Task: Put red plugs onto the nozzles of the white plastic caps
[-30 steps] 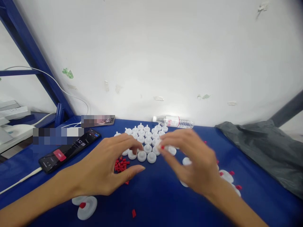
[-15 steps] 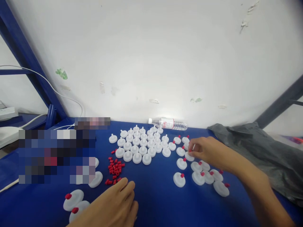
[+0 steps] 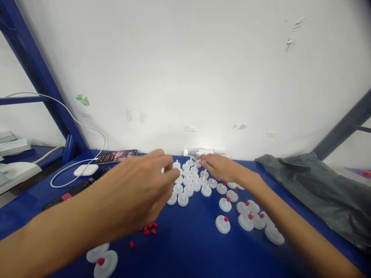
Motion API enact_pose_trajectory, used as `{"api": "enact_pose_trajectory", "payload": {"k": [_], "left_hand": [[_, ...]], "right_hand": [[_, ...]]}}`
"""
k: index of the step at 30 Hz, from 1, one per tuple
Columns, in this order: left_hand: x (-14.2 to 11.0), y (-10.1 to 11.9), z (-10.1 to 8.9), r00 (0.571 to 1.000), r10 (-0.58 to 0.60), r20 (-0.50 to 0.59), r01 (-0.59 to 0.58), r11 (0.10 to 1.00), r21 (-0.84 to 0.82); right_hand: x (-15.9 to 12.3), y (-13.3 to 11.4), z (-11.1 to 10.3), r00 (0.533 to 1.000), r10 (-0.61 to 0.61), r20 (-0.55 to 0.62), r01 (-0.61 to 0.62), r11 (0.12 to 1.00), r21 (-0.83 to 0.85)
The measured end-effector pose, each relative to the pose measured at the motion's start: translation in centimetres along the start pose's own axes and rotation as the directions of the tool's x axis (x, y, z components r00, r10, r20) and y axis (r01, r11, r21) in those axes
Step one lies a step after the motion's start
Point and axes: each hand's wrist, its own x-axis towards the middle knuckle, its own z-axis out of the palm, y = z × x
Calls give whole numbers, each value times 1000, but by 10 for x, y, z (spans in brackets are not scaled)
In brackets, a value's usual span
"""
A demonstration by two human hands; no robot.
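Note:
My left hand (image 3: 153,181) is raised over the left part of the group of white plastic discs with nozzles (image 3: 188,180), fingers curled together; whatever they hold is hidden. Under its wrist lie small red caps (image 3: 150,228), partly covered by the arm. At the back of the group, my right hand (image 3: 216,166) reaches over with fingers slightly apart, their tips beside a white disc (image 3: 198,163). I cannot tell whether they touch it. To the right sit several discs with red caps on their nozzles (image 3: 225,204).
A clear plastic bottle (image 3: 203,151) lies against the wall. Dark plastic sheeting (image 3: 313,189) covers the right side. At the left are a phone (image 3: 116,156), a white charger (image 3: 86,170) with its cable, and a dark device (image 3: 78,188). More capped discs (image 3: 106,264) lie front left.
My left hand has risen from beside the red caps, forward to the white discs. The right hand has left the capped discs and moved left and back. The view has shifted slightly.

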Motion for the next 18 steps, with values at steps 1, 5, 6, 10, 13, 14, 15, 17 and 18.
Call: {"api": "enact_pose_trajectory", "payload": {"k": [1,5,6,10,13,14,15,17,18], "left_hand": [[6,-7,-6,999,-40,-27,40,999,-31],[26,-25,-22,989,-72,-132,57,992,-117],[30,-28,-24,986,-69,-151,51,991,-123],[39,-35,-21,975,-125,-181,86,974,-209],[45,-38,-10,972,-192,-135,138,932,-334],[47,-39,-6,971,-210,-112,153,910,-385],[50,-40,-2,967,-236,-93,171,877,-450],[55,-42,7,953,-295,-68,202,785,-585],[57,-44,11,946,-318,-56,211,739,-640]], "right_hand": [[8,2,4,1000,-2,12,2,1000,-5],[24,6,13,999,9,31,-9,1000,-20],[25,5,12,1000,16,23,-15,1000,-23],[21,-2,-9,996,41,-74,-42,999,-16],[14,-15,-31,980,36,-198,-30,999,36],[11,-20,-37,972,25,-234,-11,998,64],[7,-25,-41,965,8,-261,17,996,93],[1,-37,-46,956,-42,-290,88,985,149],[-2,-42,-46,952,-69,-297,125,977,172]]}}
